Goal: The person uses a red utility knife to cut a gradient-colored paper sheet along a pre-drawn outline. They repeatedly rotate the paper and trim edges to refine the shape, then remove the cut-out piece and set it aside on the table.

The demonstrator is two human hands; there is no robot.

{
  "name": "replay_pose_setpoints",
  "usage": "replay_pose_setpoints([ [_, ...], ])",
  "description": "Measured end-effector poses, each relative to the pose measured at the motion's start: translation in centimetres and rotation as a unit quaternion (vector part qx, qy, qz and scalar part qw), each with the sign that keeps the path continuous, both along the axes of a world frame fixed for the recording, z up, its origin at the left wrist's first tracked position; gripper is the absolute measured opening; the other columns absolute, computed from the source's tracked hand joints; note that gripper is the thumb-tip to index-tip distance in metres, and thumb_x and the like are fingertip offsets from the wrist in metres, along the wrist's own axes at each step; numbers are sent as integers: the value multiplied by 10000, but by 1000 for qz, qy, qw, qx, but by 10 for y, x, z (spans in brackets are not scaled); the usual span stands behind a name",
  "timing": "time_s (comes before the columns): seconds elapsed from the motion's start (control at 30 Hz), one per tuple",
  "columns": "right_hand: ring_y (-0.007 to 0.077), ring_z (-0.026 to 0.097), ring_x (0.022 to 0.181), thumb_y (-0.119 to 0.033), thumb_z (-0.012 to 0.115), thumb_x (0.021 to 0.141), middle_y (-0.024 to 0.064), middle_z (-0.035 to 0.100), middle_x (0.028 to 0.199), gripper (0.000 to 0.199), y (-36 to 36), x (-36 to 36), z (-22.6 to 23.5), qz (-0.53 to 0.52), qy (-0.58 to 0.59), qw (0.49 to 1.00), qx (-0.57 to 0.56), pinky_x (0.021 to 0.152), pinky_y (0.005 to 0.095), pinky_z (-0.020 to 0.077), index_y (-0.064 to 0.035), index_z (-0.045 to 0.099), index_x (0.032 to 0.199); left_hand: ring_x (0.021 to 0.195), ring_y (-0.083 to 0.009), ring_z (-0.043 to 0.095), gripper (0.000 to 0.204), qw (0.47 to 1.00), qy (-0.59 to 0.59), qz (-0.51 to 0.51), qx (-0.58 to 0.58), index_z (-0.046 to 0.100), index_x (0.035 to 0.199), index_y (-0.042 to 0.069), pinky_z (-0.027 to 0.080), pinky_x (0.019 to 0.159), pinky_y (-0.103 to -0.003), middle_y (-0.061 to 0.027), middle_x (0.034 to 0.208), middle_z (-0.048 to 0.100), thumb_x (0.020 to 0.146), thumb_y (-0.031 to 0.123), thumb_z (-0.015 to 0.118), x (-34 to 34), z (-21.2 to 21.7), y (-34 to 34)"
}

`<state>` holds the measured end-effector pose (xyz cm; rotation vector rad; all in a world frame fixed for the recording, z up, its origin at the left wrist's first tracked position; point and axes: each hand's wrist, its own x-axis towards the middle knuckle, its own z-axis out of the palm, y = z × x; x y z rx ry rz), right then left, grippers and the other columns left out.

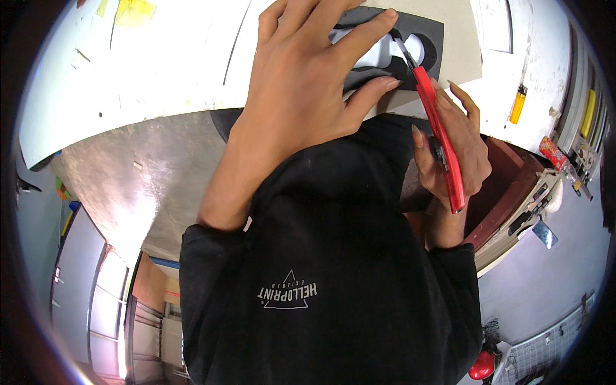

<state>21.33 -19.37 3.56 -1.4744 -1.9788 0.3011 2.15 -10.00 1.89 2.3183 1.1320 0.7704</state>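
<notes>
- One white table spreads under both hands, its curved edge running just below the left wrist; it is the largest thing near the fingers.
- One black sweatshirt with a small white print fills the lower view, and both forearms come out of its sleeves.
- One pale sheet lies on the table under the foam, beyond the fingertips of both hands.
- One dark grey foam tray lies on that sheet beneath the left fingers; it has rounded hollows cut in it, and a white moulded part sits in them, partly hidden by the fingers.
- One left hand lies flat on the tray with fingers spread wide and nearly straight, pressing down on foam and white part; it grips nothing.
- One right hand is curled loosely round the cutter's handle, thumb along one side and fingers bent on the other, two fingertips lifted free.
- One red cutter runs from the right palm up toward the left fingertips, its thin blade tip touching the white part in the tray, just beside the left forefinger.
- One yellow lighter lies on the table, well to the right of the right fingers.
</notes>
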Motion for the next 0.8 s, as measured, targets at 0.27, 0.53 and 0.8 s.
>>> replay_pose_setpoints([
  [0.27,265,694,997,-6,792,691,160,701,1084,510,6,-5,5,11,-53,999,10,950,452,476,-31,621,1170,1116,-269,520,568,1000,-27,-1,7,657,1235,212,333,968,-397,-65,1214,603,699,334,799,-2,-5,1],
  [0.53,254,698,983,5,796,675,157,703,1082,484,7,-4,3,9,-51,998,20,943,445,477,-18,640,1132,1096,-292,480,460,998,-54,-31,-2,647,1151,31,332,919,-415,-175,1183,558,758,246,750,-9,-6,2],
  [0.8,256,705,961,6,794,682,160,709,1060,456,10,3,5,11,-36,999,-2,934,445,480,-9,650,1114,1117,-286,461,529,998,-51,-38,-5,630,1207,36,303,943,-423,-164,1208,543,760,288,758,-9,-11,1],
])
